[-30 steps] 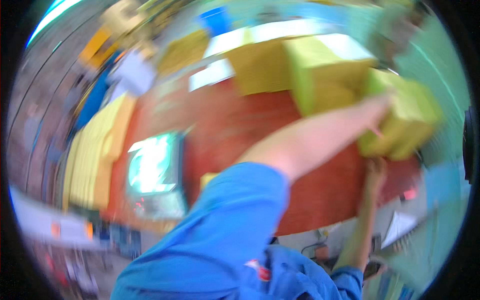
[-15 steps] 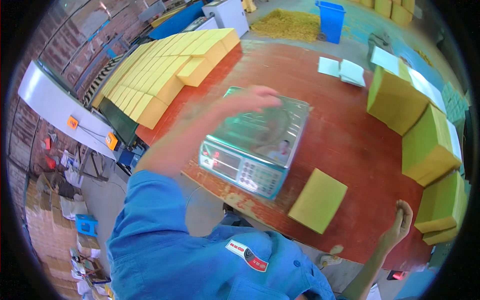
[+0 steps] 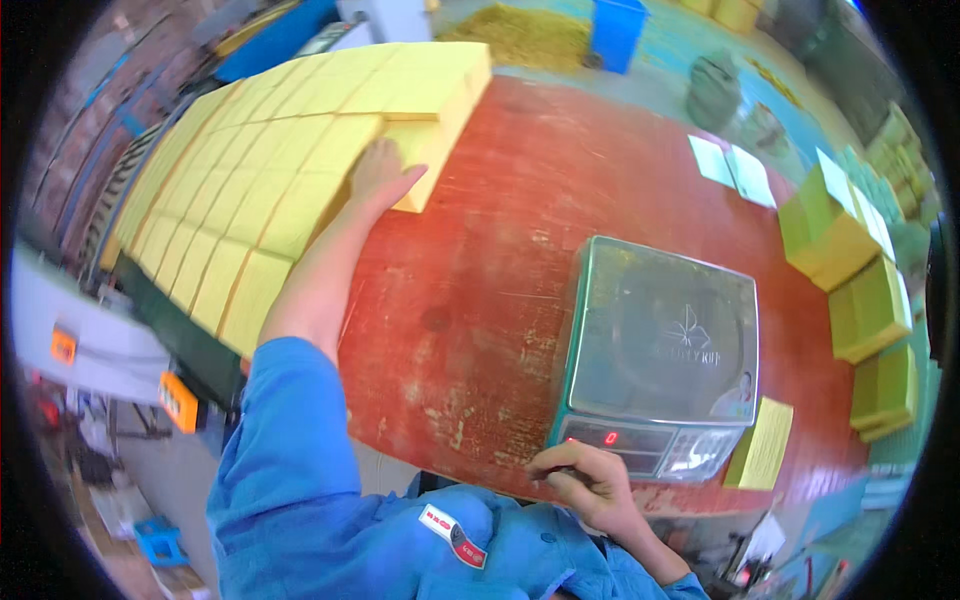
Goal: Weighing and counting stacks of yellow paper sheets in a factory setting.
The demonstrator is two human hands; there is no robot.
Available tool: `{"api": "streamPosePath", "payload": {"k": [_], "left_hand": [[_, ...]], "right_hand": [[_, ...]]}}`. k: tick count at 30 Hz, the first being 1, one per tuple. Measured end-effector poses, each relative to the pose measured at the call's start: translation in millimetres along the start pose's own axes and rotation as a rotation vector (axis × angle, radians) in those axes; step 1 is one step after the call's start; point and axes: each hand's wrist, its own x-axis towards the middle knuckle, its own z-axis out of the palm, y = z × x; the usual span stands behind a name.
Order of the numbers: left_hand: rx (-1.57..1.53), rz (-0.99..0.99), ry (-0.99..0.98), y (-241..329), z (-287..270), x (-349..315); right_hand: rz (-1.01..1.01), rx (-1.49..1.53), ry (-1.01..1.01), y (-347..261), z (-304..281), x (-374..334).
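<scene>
Scuffed red table (image 3: 480,200) bears yellow stacks (image 3: 280,170); blue bin (image 3: 617,37) beyond.

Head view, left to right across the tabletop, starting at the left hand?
Left hand → scale → single yellow block → yellow stacks along the right.

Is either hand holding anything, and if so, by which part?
The left hand is on a yellow block in the stack; whether it grips it cannot be told. The right hand, curled by the scale, shows nothing held.
</scene>
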Motion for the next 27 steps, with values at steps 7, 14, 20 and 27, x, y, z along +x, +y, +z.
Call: {"api": "streamPosePath", "payload": {"k": [7,14,20,27], "left_hand": [[-0.207,0.133,-0.116,16,-17,-29],[-0.274,0.802,-0.525,104,-122,-67],[-0.271,0.951,-0.294,123,-56,-18],[-0.188,0.553,-0.204,273,8,85]], "right_hand": [[0.087,0.225,0.090,3,45,37],[0.014,0.160,0.131,3,41,29],[0.103,0.223,0.333,17,17,-19],[0.116,0.191,0.305,11,-14,-24]]}}
